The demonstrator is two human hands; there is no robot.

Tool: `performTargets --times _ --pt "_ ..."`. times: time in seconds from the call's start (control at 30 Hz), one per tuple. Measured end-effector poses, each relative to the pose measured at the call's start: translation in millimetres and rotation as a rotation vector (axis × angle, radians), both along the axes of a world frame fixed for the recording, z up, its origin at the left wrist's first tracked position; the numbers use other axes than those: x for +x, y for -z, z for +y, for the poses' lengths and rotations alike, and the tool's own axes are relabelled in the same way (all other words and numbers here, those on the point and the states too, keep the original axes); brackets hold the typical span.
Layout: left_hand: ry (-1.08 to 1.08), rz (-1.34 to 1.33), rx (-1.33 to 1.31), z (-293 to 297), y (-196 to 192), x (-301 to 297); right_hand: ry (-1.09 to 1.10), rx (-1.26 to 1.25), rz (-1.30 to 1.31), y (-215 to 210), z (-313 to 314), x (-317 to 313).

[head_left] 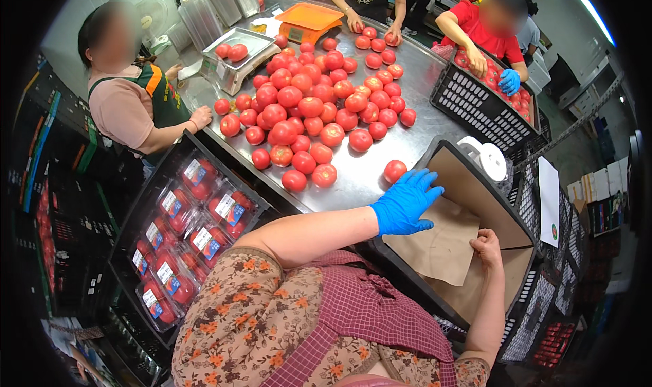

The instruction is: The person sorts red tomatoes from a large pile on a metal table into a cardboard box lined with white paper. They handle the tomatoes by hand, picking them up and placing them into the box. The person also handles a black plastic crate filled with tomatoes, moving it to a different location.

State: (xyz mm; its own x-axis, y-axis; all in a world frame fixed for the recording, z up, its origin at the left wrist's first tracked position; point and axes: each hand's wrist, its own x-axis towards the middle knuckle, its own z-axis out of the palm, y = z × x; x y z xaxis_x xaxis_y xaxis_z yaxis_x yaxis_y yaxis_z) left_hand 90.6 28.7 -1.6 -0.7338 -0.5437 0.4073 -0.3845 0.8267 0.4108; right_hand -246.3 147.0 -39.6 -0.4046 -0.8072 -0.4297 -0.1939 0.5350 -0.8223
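Note:
My left hand (407,203), in a blue glove, is open with its fingers spread over the table-side edge of a black crate (406,267). A single tomato (394,171) lies on the metal table just beyond its fingertips. My bare right hand (487,250) pinches the edge of a brown paper sheet (435,248) inside that crate. Brown lining also covers the crate's inner walls. Tomatoes (305,108) are heaped loosely across the metal table (353,190) in front of me.
A crate (122,251) of packed tomato boxes stands at my left. A scale (238,64) with two tomatoes and an orange scale (307,20) are farther off. Three co-workers stand around the table, one at a tomato-filled crate (468,95). A white roll (485,157) sits behind my crate.

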Motion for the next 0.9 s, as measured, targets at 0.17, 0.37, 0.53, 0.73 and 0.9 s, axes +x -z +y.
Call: performTargets --times 0.17,0.37,0.53,0.73,0.9 --pt "0.003 -0.024 0.027 -0.1 -2.3 2.3 -0.023 -0.105 0.092 -11.6 5.1 -6.7" --pt "0.037 -0.044 -0.004 1.9 -3.4 3.1 0.066 -0.168 0.197 -47.0 37.1 -10.1" --pt "0.134 -0.07 -0.029 -3.9 -2.2 -2.9 0.101 -0.286 0.358 -56.8 81.7 -38.6" --pt "0.195 -0.312 -0.094 0.0 -7.7 -8.9 0.184 -0.255 0.7 -99.4 116.3 -40.3" --pt "0.231 -0.673 0.315 8.0 -7.7 -62.3 0.282 -0.2 0.774 -93.8 132.0 -42.2"
